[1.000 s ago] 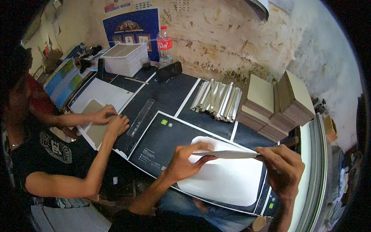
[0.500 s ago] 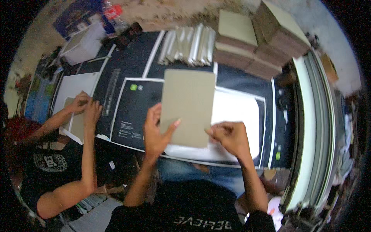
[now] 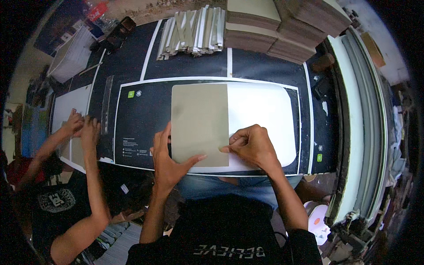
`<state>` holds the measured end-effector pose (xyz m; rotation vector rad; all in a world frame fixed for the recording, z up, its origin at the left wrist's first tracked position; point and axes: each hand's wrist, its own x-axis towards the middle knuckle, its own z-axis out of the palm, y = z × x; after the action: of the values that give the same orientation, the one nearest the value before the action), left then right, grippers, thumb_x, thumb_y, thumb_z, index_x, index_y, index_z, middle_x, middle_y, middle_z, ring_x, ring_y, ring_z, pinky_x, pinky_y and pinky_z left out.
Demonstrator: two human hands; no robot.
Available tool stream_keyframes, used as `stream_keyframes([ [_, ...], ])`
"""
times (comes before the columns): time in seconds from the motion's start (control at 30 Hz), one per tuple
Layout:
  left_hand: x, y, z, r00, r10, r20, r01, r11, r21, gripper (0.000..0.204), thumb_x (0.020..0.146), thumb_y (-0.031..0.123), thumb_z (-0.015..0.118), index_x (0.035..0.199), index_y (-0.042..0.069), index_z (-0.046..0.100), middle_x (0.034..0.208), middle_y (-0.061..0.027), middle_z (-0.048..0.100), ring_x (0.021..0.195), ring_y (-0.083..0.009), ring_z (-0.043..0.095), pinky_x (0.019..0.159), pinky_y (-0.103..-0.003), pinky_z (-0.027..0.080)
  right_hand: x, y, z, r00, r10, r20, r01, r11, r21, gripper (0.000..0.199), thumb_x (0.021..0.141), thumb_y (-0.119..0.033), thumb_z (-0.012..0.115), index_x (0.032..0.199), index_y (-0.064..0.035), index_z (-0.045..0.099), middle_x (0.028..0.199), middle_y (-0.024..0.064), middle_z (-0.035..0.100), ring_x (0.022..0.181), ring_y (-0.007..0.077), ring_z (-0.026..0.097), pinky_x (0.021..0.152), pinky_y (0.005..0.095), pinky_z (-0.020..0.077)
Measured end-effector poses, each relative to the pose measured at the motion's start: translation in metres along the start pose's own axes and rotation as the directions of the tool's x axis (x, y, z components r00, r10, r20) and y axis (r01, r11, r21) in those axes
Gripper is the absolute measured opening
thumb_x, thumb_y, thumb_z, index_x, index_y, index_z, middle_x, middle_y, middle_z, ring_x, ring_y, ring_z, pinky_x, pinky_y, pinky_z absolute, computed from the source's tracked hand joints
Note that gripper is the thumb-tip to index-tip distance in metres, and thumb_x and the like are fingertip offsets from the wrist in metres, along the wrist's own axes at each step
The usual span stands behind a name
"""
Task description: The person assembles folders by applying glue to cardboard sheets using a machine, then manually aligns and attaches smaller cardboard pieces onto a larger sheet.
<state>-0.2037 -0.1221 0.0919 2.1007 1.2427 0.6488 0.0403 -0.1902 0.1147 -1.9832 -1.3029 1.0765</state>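
A grey-beige sheet of cardboard lies over the left part of a white sheet with rounded corners. My left hand holds the cardboard's lower left: its thumb rests on top and the fingers run along the left edge, partly hidden. At the right edge, low down, my right hand has thumb and curled fingers pinched on the cardboard. Beneath both sheets is a black mat printed with white lines.
Behind are a bundle of thin strips and tall cardboard stacks. Leaning panels line the right side. A co-worker's hands work at the left, near a ruler and a pile of white paper.
The cardboard, tilted and overhanging the white sheet's edges before, now lies straight with it. Both hands have stayed on its edges. The view has shifted, so the table appears moved.
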Motion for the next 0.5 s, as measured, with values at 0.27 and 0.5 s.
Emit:
stream_keyframes([
  [0.27, -0.008, -0.01, 0.021, 0.999, 0.037, -0.038, -0.033, 0.993, 0.112, 0.116, 0.057, 0.042, 0.1, 0.148, -0.001, 0.042, 0.124, -0.0197, 0.054, 0.119, -0.0321, 0.049, 0.098, -0.054, 0.039, 0.004, 0.007, -0.006, 0.998, 0.048, 0.028, -0.046, 0.997, -0.069, 0.023, 0.073, -0.014, 0.09, 0.084, 0.0021, 0.078, 0.074, 0.0146, 0.075, 0.064, 0.0174, 0.072, 0.063, 0.0305, 0.059],
  [0.5, -0.01, -0.008, 0.023, 0.999, 0.008, -0.033, -0.003, 0.988, 0.153, 0.116, 0.056, 0.046, 0.1, 0.147, 0.0, 0.045, 0.125, -0.0194, 0.054, 0.12, -0.0311, 0.046, 0.098, -0.055, 0.036, 0.003, 0.015, -0.002, 0.999, 0.047, 0.005, -0.047, 0.998, -0.053, 0.02, 0.072, -0.013, 0.09, 0.084, -0.0009, 0.079, 0.075, 0.015, 0.076, 0.065, 0.019, 0.073, 0.063, 0.0313, 0.0604],
])
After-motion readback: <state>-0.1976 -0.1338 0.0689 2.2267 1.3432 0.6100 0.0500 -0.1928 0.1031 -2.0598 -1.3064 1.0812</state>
